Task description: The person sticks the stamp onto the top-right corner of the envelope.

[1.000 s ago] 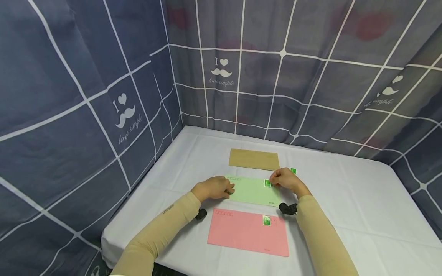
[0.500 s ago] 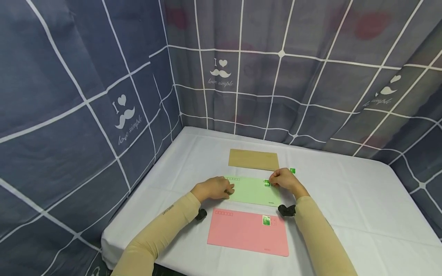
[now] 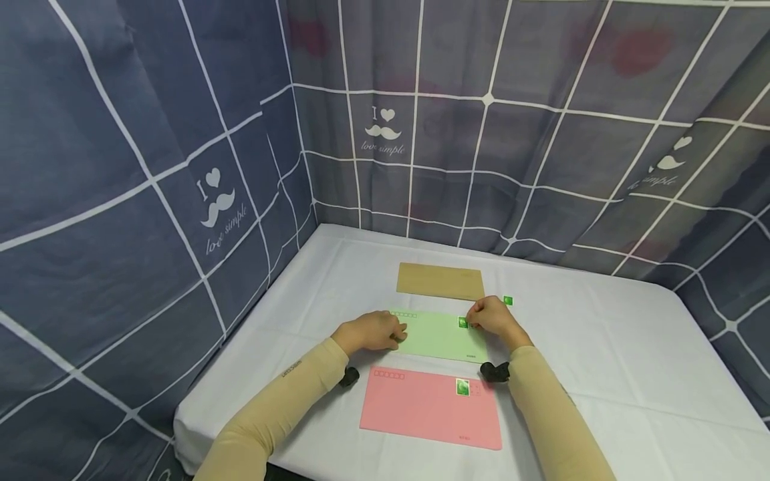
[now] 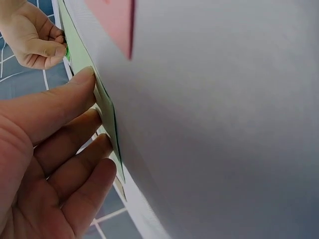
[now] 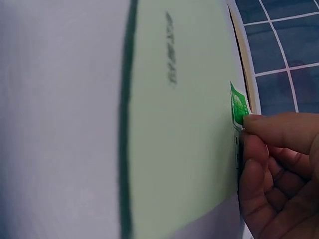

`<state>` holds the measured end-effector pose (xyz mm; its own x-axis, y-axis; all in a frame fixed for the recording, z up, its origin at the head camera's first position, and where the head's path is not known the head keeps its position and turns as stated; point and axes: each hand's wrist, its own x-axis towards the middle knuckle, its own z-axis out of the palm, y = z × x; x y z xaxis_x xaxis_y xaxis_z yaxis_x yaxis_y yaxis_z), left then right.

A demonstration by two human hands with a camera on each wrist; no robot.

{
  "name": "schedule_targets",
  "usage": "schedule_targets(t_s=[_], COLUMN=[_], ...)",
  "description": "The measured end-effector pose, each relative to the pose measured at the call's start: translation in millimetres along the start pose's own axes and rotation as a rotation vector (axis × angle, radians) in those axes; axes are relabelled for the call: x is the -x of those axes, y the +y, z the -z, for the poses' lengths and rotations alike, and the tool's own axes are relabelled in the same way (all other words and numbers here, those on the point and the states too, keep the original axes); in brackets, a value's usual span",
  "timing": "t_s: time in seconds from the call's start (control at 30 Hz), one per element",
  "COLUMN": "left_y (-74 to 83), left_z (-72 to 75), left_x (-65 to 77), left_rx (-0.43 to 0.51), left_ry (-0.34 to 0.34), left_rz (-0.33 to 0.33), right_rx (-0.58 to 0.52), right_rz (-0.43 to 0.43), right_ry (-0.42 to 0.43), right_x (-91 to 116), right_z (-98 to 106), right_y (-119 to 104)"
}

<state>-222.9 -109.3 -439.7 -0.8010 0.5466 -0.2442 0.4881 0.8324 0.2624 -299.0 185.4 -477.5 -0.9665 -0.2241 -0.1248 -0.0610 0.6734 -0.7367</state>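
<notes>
A light green envelope (image 3: 433, 341) lies flat between my two hands. Fingertips of my left hand (image 3: 369, 331) rest on its left end, thumb near the lower edge, fingers loosely bent in the left wrist view. At the upper right corner, my right hand (image 3: 494, 315) pinches a small green stamp (image 5: 240, 104) by its edge between thumb and finger. One end of the stamp stands up from the paper in the right wrist view. Nearer to me is a pink envelope (image 3: 421, 411) with a green stamp (image 3: 462, 387) at its upper right.
A brown envelope (image 3: 439, 280) lies behind the green one. Just past my right hand sits another green stamp (image 3: 508, 300) on the white tablecloth (image 3: 601, 347). Dark grid-patterned curtains (image 3: 451, 133) enclose the table's left and back sides.
The head view has tilted up slightly. Both hands keep almost the same places, the left on the envelope and the right pinching the stamp.
</notes>
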Motion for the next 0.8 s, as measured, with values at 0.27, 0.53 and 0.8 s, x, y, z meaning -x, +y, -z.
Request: schedule_targets(t_s=[0.27, 0.53, 0.8], left_y=[-1.1, -1.7, -4.7], left_z=[-2.1, -2.7, -2.6], left_x=[0.0, 0.0, -2.1], left_rx=[0.006, 0.002, -0.034], left_ry=[0.007, 0.007, 0.021], left_rz=[0.004, -0.011, -0.057], right_rx=[0.059, 0.091, 0.112], right_rz=[-0.006, 0.003, -0.030], right_ry=[0.014, 0.000, 0.007], right_x=[1, 1, 4], right_z=[-2, -3, 1], right_y=[-3, -4, -13])
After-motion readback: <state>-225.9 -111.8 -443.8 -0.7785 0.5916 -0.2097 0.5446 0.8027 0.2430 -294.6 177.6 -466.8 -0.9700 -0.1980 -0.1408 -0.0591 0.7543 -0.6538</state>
